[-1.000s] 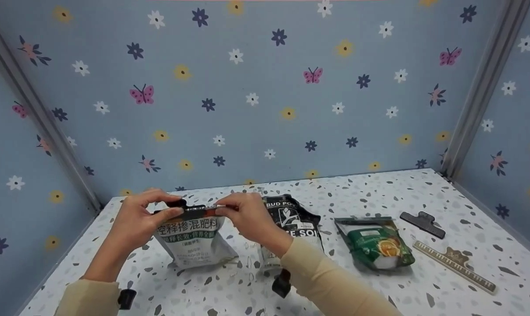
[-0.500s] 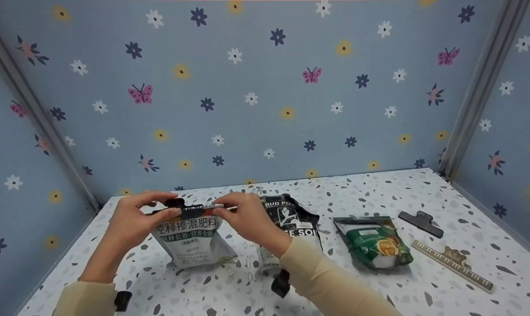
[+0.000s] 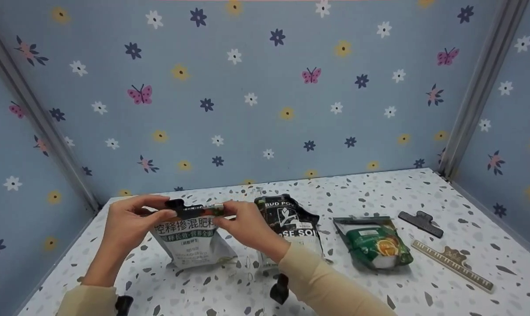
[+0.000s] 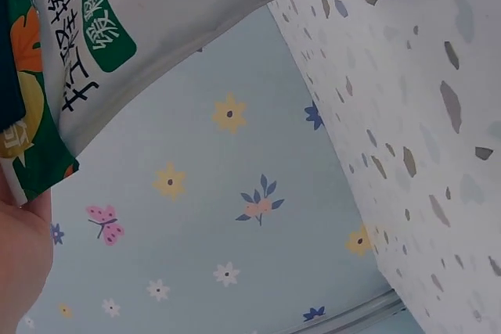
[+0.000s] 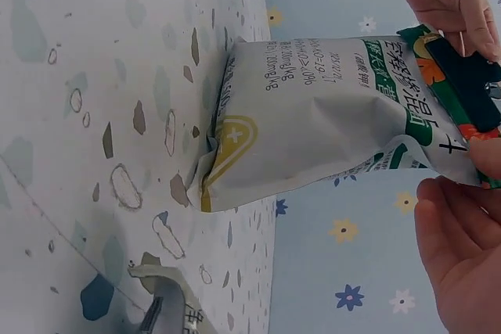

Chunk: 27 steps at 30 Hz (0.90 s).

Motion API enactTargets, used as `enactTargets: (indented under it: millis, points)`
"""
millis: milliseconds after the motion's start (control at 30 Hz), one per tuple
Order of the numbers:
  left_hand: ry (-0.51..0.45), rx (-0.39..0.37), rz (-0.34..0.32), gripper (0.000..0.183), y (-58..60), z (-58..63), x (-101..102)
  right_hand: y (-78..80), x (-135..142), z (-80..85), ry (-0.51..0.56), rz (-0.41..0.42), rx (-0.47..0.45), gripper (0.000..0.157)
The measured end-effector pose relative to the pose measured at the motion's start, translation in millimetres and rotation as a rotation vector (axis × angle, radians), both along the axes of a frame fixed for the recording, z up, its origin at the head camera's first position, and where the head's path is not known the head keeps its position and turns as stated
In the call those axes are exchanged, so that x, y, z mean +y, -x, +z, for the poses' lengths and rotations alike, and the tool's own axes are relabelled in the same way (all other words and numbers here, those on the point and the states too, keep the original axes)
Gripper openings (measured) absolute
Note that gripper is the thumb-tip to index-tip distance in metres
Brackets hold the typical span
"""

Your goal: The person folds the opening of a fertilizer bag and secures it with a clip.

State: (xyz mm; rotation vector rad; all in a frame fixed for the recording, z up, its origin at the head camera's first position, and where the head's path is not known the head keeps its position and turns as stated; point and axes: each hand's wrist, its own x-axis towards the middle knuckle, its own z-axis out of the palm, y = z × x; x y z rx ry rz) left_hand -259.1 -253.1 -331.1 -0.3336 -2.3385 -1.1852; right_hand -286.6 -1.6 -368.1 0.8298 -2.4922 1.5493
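Note:
A white fertilizer bag point(image 3: 194, 245) with green and black lettering stands at the left of the table, its green-and-orange top point(image 5: 429, 76) folded over. A black bag clip point(image 3: 190, 212) sits across that fold. My left hand point(image 3: 126, 224) pinches the clip near its left end, thumb in front and index finger by the raised handle. With thumb and fingers, my right hand point(image 3: 243, 221) pinches the right end of the folded top. In the right wrist view, both hands point(image 5: 462, 263) are at the bag's top, and its base rests on the table.
Right of the fertilizer bag stands a black-and-white soil bag point(image 3: 286, 224), partly behind my right forearm. Farther right lie a green pouch point(image 3: 376, 243) with an orange picture, a black clip point(image 3: 421, 224) and a gold ruler-like clip point(image 3: 451, 265). Blue flowered panels point(image 3: 265, 127) enclose the table.
My right hand has shifted slightly down, and its fingers have resettled on the fold, so more of the coloured strip shows. The left hand has moved slightly left and keeps its pinch.

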Motion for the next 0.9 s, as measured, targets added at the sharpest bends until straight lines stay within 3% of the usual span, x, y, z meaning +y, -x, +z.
enactTargets:
  millis: [200, 433, 533, 667, 900]
  points:
    - [-0.139, -0.035, 0.002, 0.028, 1.8, -6.6, -11, -2.0, -2, -7.4, -0.029, 0.027, -0.119, 0.015]
    - [-0.49, -0.113, -0.203, 0.06, 4.1, -19.3, -21, -2.8, -6, -9.9, -0.019, 0.025, -0.154, 0.015]
    - [-0.523, -0.215, -0.267, 0.069, 7.8, -31.2, -26, -3.7, -6, -10.5, -0.008, 0.017, -0.188, 0.018]
    - [-0.501, -0.393, -0.29, 0.081, 9.8, -44.5, -29, -3.3, -7, -12.4, 0.006, 0.016, -0.203, 0.018]
    - [-0.436, -0.57, -0.257, 0.098, 10.2, -56.5, -24, -2.4, -7, -15.9, 0.032, 0.024, -0.21, 0.026]
